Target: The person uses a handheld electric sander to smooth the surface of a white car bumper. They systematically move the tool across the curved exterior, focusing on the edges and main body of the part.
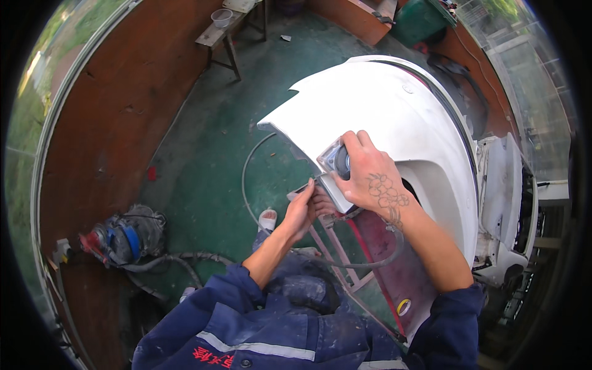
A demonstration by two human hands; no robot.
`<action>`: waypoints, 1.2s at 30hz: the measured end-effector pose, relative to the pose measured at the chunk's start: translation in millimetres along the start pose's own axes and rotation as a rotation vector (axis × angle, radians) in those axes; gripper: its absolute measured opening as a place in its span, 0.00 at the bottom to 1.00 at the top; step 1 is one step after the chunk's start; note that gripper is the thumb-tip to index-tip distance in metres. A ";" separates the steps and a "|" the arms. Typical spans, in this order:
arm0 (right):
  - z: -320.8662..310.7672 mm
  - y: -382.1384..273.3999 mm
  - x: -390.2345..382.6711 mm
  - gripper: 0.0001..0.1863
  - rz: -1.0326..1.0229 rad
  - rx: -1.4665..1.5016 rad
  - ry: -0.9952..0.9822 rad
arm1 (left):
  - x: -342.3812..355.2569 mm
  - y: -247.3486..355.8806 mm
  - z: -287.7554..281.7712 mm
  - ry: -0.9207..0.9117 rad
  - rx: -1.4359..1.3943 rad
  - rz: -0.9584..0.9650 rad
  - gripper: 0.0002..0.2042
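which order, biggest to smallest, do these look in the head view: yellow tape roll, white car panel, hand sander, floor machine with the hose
1. White car panel
2. Floor machine, even without its hose
3. Hand sander, partly covered by the fingers
4. Yellow tape roll

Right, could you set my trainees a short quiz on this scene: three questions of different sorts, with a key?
1. Multiple choice: What does the person's right hand hold?
A) A spray gun
B) A handheld sander
C) A paintbrush

2. True or false: A plastic cup stands on the wooden bench.

3. Fill in the gap: The person's left hand is at the edge of a ____ car body panel. (Give a colour.)

Key: 1. B; 2. True; 3. white
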State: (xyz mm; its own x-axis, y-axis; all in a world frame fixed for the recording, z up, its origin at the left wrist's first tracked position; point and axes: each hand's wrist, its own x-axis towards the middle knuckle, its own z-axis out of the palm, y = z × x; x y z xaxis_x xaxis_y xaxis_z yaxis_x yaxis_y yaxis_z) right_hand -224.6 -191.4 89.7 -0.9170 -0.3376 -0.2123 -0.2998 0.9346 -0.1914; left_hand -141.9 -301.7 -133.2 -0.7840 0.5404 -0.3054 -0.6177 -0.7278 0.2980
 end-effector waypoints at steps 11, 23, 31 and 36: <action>38.0 -25.6 -26.5 0.24 -0.185 -0.336 0.196 | -6.8 7.5 12.8 0.235 0.066 -0.028 0.18; 42.5 -6.2 -39.1 0.24 -0.310 -0.293 0.290 | 1.6 1.5 3.3 0.190 0.042 0.006 0.25; 19.5 21.0 -53.6 0.37 -0.291 -0.215 0.198 | 1.7 6.8 12.3 0.072 0.018 0.000 0.29; 34.3 -5.4 -36.0 0.29 -0.366 -0.320 0.213 | 6.4 -2.9 7.8 0.213 -0.014 0.003 0.21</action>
State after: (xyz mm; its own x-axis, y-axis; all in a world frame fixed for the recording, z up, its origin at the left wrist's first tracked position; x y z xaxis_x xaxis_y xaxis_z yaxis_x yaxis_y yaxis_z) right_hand -181.0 -188.1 65.5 -0.7606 -0.6489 0.0194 -0.6449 0.7587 0.0925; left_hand -145.7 -292.8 -129.0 -0.7540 0.4377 -0.4898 -0.6135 -0.7356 0.2871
